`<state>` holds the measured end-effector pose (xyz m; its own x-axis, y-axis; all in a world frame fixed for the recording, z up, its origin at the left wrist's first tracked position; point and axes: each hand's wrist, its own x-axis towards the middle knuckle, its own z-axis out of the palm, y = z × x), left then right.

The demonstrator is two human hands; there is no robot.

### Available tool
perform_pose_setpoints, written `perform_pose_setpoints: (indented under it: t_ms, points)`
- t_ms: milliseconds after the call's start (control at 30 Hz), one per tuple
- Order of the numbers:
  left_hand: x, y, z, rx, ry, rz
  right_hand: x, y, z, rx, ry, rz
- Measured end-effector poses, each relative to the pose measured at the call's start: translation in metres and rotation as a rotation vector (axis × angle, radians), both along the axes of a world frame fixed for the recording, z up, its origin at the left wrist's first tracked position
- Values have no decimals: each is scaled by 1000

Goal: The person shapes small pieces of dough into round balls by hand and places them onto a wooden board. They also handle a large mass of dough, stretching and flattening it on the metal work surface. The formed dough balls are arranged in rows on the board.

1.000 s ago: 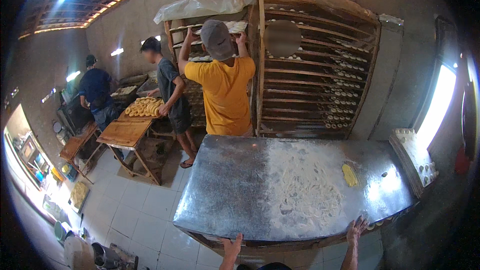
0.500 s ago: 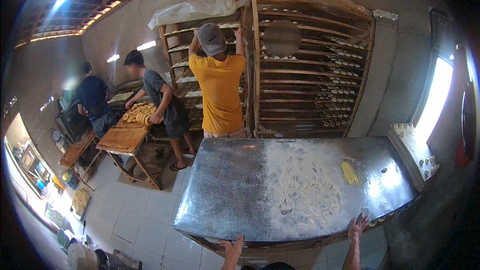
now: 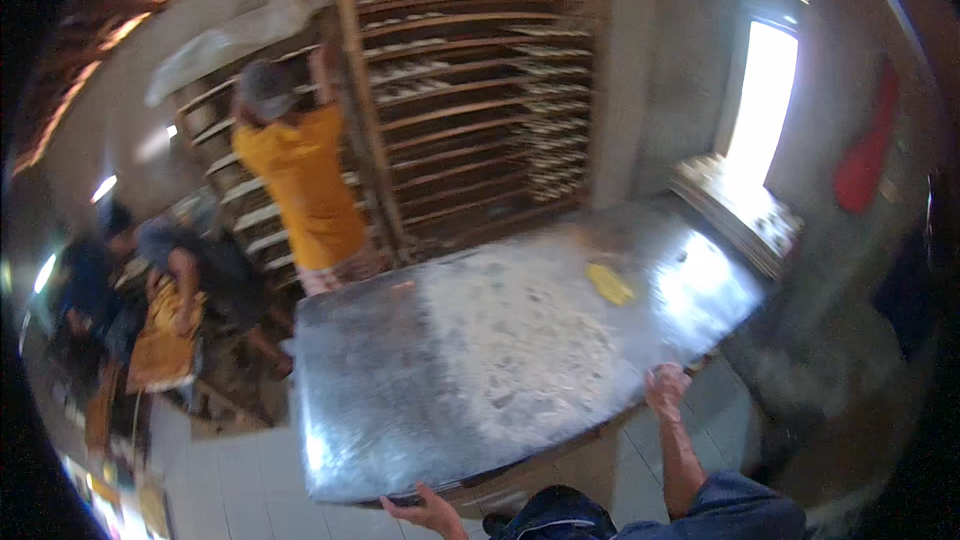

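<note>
The metal table (image 3: 360,380) lies in front of me, with a broad white powdery patch (image 3: 510,340) and a small yellow lump (image 3: 608,282) on top. My left hand (image 3: 420,510) grips its near edge toward the left, fingertips partly hidden at the rim. Farther right, my right hand (image 3: 666,386) holds the same edge, its fingers curled at the rim. A stack of trays (image 3: 745,230) with small pale pieces rests at the table's far right end. The picture is blurred.
A co-worker in yellow (image 3: 300,190) reaches into a left rack. A taller wooden rack (image 3: 460,120) holds trays of pale pieces. Two more co-workers (image 3: 200,270) (image 3: 85,290) are by a small wooden table (image 3: 160,370). A bright opening (image 3: 765,100) is at right.
My view has swung rightward and tilted, so the racks and co-workers appear farther left. The co-worker in grey leans lower over the wooden table. Both my hands stay at the metal table's edge.
</note>
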<state>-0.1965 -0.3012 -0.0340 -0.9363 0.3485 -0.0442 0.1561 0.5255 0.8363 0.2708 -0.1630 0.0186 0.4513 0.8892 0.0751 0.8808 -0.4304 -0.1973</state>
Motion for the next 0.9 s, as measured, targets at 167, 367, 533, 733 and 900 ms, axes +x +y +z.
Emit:
perform_pose_setpoints:
  t_ms: [167, 367, 533, 733, 900]
  points:
    - [84, 40, 106, 910, 4, -851, -169, -11, 7, 201, 1460, 654]
    - [66, 188, 66, 639, 88, -1183, -276, -3, 63, 29, 1975, 1000]
    - [212, 200, 119, 689, -281, -1220, -178, 82, 75, 113, 1557, 842]
    - [333, 267, 153, 618, -233, -1191, -91, 159, 74, 59, 1631, 847]
    - [438, 298, 123, 570, -362, -830, -37, 211, 78, -140, 1623, 876]
